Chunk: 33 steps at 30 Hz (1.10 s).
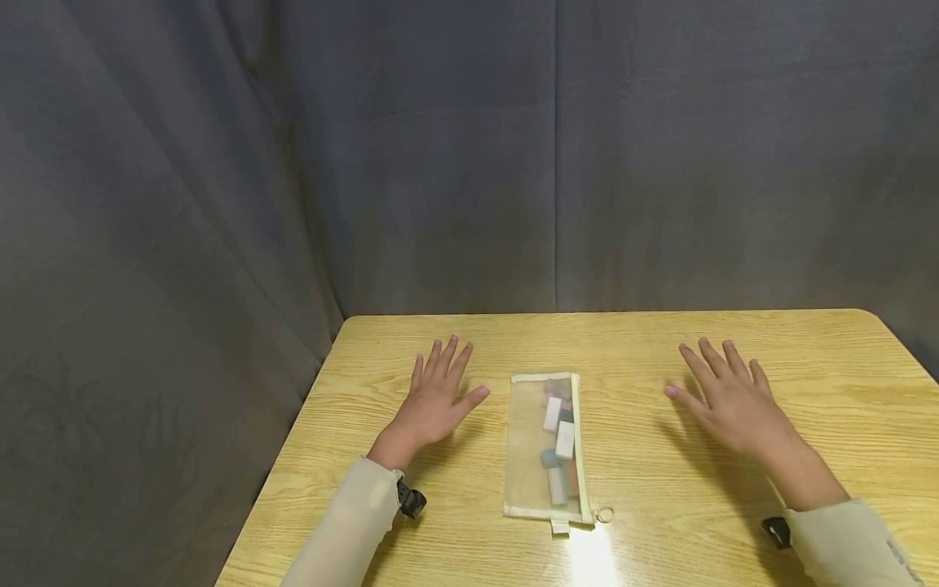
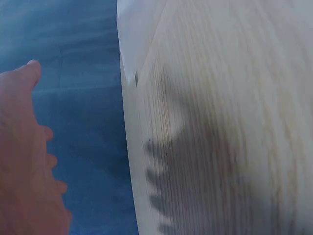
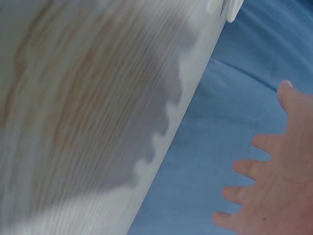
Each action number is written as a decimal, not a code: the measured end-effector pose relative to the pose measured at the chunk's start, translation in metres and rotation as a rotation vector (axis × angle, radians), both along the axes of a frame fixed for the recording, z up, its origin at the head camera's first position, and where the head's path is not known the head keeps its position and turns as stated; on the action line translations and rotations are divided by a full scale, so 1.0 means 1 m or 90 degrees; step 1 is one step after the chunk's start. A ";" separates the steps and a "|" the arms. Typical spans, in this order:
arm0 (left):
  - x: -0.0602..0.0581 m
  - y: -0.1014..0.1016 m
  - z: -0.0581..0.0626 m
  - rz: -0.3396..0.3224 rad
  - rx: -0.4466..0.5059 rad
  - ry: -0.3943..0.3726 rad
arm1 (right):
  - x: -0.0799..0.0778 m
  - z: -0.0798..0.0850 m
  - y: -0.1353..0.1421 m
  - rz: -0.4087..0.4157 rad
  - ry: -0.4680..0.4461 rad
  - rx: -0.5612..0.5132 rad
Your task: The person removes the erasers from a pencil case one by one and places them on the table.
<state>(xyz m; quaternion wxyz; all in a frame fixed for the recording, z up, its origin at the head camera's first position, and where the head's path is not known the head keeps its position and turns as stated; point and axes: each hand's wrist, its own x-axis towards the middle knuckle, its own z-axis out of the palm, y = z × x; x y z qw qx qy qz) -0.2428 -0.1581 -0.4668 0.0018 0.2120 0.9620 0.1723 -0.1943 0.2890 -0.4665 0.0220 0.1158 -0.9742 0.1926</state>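
Note:
Between my two hands a mesh zip pouch (image 1: 528,448) with cream edging lies flat on the table. Through its mesh show several small blocks along the right side: a white block (image 1: 565,440), others white, a bluish one and a reddish one. A ring pull (image 1: 605,514) sits at its near right corner. To the left of the pouch my left hand (image 1: 431,405) is held over the table, fingers straight and spread, holding nothing. My right hand (image 1: 737,408) is spread likewise to the right of the pouch, its shadow on the wood below.
The wooden table (image 1: 645,554) has rounded far corners. A dark grey curtain (image 1: 455,163) hangs behind it and along its left side. Each sleeve has a black wrist device (image 1: 411,499) near the cuff. Light glares on the table just below the pouch.

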 end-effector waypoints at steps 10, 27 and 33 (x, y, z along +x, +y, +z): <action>0.011 0.012 0.000 -0.052 0.008 0.003 | 0.008 0.003 -0.018 0.034 0.022 0.006; 0.032 0.032 -0.001 -0.127 -0.020 -0.005 | 0.020 0.006 -0.049 0.089 0.034 -0.015; 0.037 0.038 -0.004 -0.155 -0.021 0.000 | 0.025 0.005 -0.057 0.110 0.032 -0.016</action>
